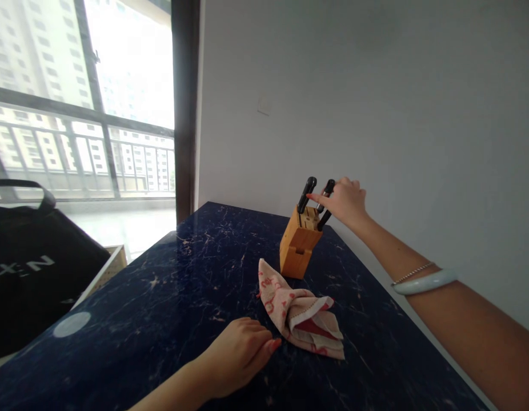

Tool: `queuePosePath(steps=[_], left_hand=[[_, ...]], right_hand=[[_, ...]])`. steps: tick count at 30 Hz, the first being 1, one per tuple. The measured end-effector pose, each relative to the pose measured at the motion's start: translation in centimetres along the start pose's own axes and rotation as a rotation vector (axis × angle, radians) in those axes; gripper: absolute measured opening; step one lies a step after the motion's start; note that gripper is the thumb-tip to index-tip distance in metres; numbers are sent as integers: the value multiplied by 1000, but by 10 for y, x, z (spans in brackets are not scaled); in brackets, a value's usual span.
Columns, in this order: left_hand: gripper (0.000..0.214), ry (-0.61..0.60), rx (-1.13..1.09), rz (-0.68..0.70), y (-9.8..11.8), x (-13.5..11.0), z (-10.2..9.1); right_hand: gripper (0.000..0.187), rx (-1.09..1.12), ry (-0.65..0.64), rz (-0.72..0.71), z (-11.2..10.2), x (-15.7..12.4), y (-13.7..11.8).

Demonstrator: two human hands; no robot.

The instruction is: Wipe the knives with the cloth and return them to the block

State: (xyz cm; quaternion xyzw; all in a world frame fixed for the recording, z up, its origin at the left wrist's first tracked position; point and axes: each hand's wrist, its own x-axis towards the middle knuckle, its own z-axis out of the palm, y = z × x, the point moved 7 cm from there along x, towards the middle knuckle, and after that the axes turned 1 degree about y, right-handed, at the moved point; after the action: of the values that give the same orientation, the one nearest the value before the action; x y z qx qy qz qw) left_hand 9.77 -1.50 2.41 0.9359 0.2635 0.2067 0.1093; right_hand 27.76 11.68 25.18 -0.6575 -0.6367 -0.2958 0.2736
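On the table (pixel 170 308): knife block (pixel 297 246) at the back near the wall, cloth (pixel 299 313) just before it, bag (pixel 33 268) off the left edge.

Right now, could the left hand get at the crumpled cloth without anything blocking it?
Probably yes. The left hand lies flat on the dark marble table, fingertips just short of the cloth, with bare tabletop between them. The knife block stands behind the cloth, out of the way.

The right hand (pixel 345 201) reaches forward at arm's length, fingers curled; the left hand (pixel 239 354) rests flat, palm down.
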Motion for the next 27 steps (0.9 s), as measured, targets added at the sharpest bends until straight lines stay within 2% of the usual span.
queuePosePath(steps=[3, 7, 10, 12, 14, 17, 19, 21, 24, 27], left_hand=[[37, -7, 10, 6, 1, 0, 1], [38, -10, -1, 3, 0, 0, 2], [38, -15, -14, -2, -1, 0, 3], [39, -16, -24, -3, -1, 0, 3], [39, -16, -37, -3, 0, 0, 2], [41, -13, -52, -13, 1, -1, 1], [42, -13, -61, -26, 0, -1, 0], [43, -11, -74, -39, -3, -1, 1], [44, 1, -104, -64, -7, -1, 1], [45, 14, -143, -91, -11, -1, 1]], right_hand=[[61, 69, -51, 31, 8, -4, 9], [64, 176, 1, -1, -2, -9, 19], [64, 181, -115, 4, -1, -19, 24], [58, 201, -242, 56, 7, -28, 29], [43, 253, -355, 90, 16, -36, 29], [25, 325, -399, 103, 21, -41, 27], [19, 339, -327, 110, 13, -37, 27], [14, 318, -178, 117, -9, -30, 27], [13, 231, 167, 80, -67, -25, 19], [16, 278, 500, -27, -129, -42, 0]])
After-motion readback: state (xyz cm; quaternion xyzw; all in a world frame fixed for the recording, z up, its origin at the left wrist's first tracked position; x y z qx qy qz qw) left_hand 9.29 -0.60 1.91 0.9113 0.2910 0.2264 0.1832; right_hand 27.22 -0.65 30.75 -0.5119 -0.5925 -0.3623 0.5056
